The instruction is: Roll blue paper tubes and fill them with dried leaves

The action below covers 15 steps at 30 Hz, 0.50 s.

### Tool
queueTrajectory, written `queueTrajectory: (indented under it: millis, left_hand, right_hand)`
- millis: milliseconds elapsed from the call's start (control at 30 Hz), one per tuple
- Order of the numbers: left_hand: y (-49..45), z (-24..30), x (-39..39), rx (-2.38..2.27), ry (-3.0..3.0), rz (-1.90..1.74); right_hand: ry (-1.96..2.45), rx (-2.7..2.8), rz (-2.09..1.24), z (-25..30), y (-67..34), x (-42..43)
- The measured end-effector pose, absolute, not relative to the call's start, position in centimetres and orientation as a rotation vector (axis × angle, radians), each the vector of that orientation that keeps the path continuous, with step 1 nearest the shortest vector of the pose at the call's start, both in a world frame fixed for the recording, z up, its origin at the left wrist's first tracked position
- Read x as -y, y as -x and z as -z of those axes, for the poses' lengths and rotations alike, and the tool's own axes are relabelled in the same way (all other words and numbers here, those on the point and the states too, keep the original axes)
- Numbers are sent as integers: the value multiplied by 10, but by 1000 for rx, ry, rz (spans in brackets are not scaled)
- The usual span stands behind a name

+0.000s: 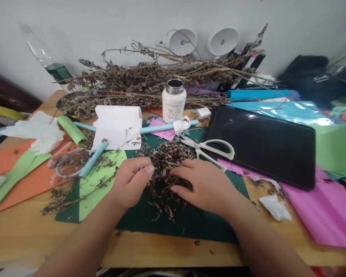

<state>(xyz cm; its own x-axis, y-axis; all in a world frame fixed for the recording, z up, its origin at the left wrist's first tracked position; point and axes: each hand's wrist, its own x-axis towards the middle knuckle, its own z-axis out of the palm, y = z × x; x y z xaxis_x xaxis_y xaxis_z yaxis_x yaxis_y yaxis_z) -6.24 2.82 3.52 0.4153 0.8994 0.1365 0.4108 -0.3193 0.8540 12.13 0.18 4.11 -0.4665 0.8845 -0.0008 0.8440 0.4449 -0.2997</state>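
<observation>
A loose pile of dry brown leaves (173, 154) lies on a dark green mat (207, 227) in front of me. My left hand (134, 181) is closed at the pile's left side, thumb pressed to the curled index finger. A small dark bit shows at its fingertips, too little to name. On the right of the pile rests my right hand (198, 182), its thumb and fingers apart and touching the leaves. A dried stalk (95, 188) lies across a light green sheet (88, 202) left of my left wrist. Scissors (210, 148) with pale handles lie open beyond my right hand.
A white bottle (174, 104) without a lid stands behind the pile. Dried branches (132, 79) stretch along the wall. A black tablet (262, 146) lies at right, near pink paper (328, 211). At left are a tape roll (57, 173) and orange paper (14, 192).
</observation>
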Motion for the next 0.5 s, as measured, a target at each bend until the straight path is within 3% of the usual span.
queueTrajectory:
  millis: [167,500]
  left_hand:
    - [63,-38,-28,-1074,-2104,-700]
    - [49,-45,-23,-1072,-2384,-252]
  right_hand:
    - [1430,2487,-442,-39,-119,-4]
    - [1063,1224,-1031,-32,-120,-3]
